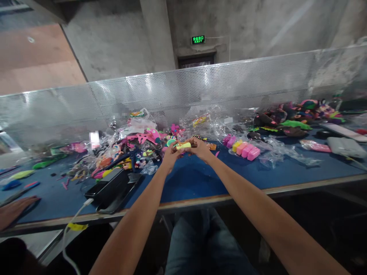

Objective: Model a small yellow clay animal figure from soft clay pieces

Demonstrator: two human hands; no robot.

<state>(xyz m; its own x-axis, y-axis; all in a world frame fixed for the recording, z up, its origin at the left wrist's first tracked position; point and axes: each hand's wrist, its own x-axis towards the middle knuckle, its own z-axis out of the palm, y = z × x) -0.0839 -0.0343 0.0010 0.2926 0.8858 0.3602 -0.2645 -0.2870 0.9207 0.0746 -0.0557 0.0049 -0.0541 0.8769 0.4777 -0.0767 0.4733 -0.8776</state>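
Between my two hands, just above the blue tabletop [195, 179], is a small pale-yellow soft-looking piece [184, 145]. My left hand [171, 154] pinches its left end, and my right hand [200, 148] closes on its right end. A bit of green [171, 142] shows by the left fingertips; whether it belongs to the yellow piece I cannot tell. Beyond the hands lie pink figures [174, 130] and clear plastic wrapping [212, 126]. To the right sits a row of soft blocks in yellow, orange and pink [246, 150].
A heap of colourful clay-like figures and bags [114, 152] covers the left. A black stand [113, 189] with a white cable [70, 229] sits near the front edge. Another person's hand [18, 210] rests at far left. A perforated metal screen [160, 91] runs behind; dark figures [289, 118] lie right.
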